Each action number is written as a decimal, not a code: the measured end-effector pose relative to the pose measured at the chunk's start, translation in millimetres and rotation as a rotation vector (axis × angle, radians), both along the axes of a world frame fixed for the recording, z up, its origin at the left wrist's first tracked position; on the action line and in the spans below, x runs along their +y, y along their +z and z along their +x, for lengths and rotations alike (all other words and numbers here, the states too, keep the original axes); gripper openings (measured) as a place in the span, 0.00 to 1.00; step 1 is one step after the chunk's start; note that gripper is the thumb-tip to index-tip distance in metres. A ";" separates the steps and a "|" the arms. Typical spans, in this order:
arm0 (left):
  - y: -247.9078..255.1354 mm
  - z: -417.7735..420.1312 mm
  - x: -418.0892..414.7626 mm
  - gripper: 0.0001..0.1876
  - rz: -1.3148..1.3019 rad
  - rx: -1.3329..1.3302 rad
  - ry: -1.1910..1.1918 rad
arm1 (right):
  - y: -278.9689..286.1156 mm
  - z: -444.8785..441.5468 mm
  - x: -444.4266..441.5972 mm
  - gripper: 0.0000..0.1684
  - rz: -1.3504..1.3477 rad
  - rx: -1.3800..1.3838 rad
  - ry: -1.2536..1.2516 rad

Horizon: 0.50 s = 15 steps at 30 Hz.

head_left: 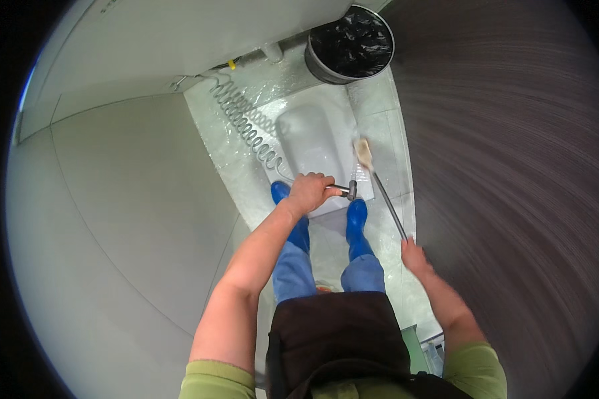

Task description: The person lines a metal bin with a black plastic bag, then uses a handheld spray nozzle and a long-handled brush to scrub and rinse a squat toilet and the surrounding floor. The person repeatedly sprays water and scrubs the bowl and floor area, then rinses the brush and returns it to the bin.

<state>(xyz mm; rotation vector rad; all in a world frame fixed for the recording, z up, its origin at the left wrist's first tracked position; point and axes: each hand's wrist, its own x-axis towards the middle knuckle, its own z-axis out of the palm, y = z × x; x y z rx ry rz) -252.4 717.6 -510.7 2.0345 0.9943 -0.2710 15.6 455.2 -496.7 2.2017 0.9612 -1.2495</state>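
My left hand is closed around the handle of a metal handheld bidet sprayer, its head above the front edge of a white squat toilet. A coiled hose runs from it to the wall at the upper left. In my right hand is the long grey handle of a scrubbing brush. The brush's pale head is at the toilet's right rim, by the ribbed foot area; whether it touches is hard to tell. Water glistens on the floor tiles.
A round bin lined with a black bag stands beyond the toilet. A dark partition rises on the right, a grey tiled wall on the left. My blue rubber boots are at the toilet's near edge. Something green is at lower right.
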 end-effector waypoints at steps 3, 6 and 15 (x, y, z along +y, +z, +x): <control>4.2 -23.0 2.6 0.20 0.016 0.074 0.097 | -8.4 -22.1 111.5 0.22 0.110 0.081 0.163; 11.2 -70.1 13.1 0.19 0.139 0.157 0.249 | -47.6 -74.6 232.8 0.19 0.397 0.127 0.322; 42.8 -250.4 61.9 0.18 0.317 0.532 0.515 | -67.7 -181.0 258.7 0.18 0.259 0.339 0.627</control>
